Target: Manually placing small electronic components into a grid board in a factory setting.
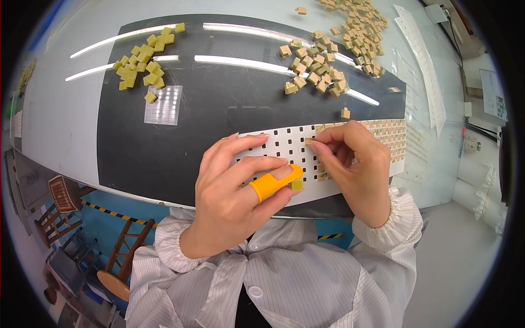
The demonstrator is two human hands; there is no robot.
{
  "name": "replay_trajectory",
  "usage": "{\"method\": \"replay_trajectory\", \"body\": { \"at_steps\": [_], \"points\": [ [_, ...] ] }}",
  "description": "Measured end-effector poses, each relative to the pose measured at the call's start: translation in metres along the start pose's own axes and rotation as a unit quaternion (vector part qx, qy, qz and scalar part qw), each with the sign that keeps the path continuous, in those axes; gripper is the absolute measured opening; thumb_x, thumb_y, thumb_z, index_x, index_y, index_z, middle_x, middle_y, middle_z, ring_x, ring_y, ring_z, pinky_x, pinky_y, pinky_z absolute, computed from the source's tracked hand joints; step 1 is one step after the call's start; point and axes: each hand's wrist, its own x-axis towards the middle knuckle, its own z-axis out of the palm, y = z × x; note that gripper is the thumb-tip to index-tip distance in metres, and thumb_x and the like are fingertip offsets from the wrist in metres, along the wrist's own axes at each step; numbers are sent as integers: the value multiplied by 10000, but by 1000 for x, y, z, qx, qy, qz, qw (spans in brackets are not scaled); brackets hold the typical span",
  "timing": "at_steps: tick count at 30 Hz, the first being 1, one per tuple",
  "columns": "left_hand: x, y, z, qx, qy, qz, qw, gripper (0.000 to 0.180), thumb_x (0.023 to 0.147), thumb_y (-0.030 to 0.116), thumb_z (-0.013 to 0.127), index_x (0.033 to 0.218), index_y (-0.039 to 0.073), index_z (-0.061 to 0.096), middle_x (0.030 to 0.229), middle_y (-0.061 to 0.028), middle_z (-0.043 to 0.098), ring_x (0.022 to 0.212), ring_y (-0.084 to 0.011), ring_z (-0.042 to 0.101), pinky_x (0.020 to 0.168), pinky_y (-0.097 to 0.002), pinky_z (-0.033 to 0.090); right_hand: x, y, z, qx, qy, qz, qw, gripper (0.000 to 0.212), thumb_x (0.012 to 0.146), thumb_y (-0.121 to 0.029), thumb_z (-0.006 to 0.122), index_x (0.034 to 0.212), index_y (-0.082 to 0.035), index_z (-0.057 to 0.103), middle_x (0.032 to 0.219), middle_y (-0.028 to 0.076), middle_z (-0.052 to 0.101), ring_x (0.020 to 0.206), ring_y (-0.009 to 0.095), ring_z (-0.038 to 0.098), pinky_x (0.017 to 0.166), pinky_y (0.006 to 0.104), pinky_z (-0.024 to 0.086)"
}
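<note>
A white sheet with rows of small black squares (281, 143) lies before me, its right part covered by rows of small tan pieces (391, 134). My left hand (229, 186) rests over the sheet's left part and wears an orange finger sleeve (268, 187). Between its thumb and the sleeved finger sits a small yellow-green block (297, 185). My right hand (358, 158) pinches a small tan piece (309, 141) between thumb and index finger, at the sheet by the border of the filled rows. Its other fingers are curled and partly hidden.
Yellow-green blocks (143, 54) lie at the far left, near a clear gridded square (170, 106). Tan blocks (322, 65) are heaped at the far right on the black mat (219, 98). A long white strip (421, 54) lies to the right. Wooden stools (117, 281) stand lower left.
</note>
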Motion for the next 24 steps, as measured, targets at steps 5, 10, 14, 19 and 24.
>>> {"method": "replay_trajectory", "body": {
  "at_steps": [5,10,14,19,24],
  "points": [
    [0,0,0,1,3,-5,1000,265,640,153,836,888,119,748,946,16,691,1069,-260,610,935,-481,446,6,-2,-13,115,-86,99,985,114,821,-40,742,833,3,637,758,7,620,612,37,549,522,177,430],
    [-1,-1,0,1,2,2,1000,257,638,142,830,879,116,745,947,18,691,1068,-261,609,927,-477,447,19,-13,-32,373,-265,272,846,129,838,-61,730,824,20,630,768,33,638,652,63,600,552,185,477],
    [0,-1,-1,2,-3,2,1000,253,638,137,827,876,116,743,948,19,691,1075,-261,607,931,-478,442,21,-12,-28,384,-321,291,815,137,835,-62,731,842,36,635,770,66,656,693,102,638,605,214,529],
    [0,-1,-1,-6,-5,0,1000,249,648,140,823,884,119,744,950,18,692,1085,-260,602,940,-480,434,21,-10,-26,409,-323,285,805,136,839,-59,727,840,43,637,770,80,660,701,125,647,647,234,546],
    [0,-1,-2,-3,-4,1,1000,250,651,143,824,887,122,747,948,19,689,1082,-259,603,937,-479,435,22,-11,-27,404,-328,283,806,127,839,-45,720,836,48,634,770,88,663,692,129,644,654,243,543]
  ]
}}
